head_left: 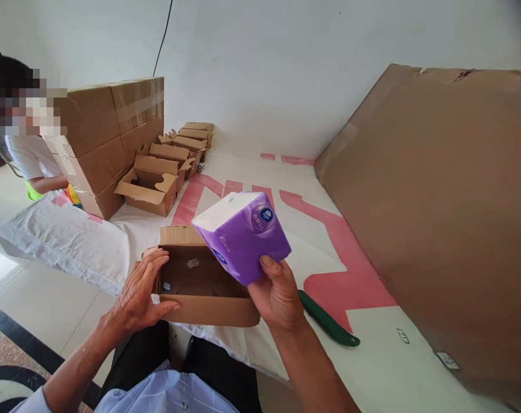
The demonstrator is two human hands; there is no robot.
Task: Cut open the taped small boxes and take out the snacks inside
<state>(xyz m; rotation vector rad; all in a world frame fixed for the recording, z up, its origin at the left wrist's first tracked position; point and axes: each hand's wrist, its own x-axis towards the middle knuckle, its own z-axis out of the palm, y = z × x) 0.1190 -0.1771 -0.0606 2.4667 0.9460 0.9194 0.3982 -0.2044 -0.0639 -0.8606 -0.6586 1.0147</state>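
Observation:
A purple and white pack of tissues (252, 235) is gripped in my right hand (282, 292), thumb on its purple side. It is tilted above the right part of an open cardboard box (213, 310) at the table's front edge. My left hand (142, 287) grips the box's left end, fingers over the rim and thumb along the near wall. Inside the box, small pale labels or scraps show on the brown cardboard; the pack hides its right part. Right of my right hand lies a dark green handle-like object (329, 321), its left end hidden behind my wrist.
Several open cardboard boxes (151, 189) stand in a row toward the wall. Left of them rises a stack of taped cartons (97, 137), with a person (32, 149) sitting behind. A large cardboard sheet or box side (441, 218) bounds the right. White cloth with red markings (342, 246) covers the table.

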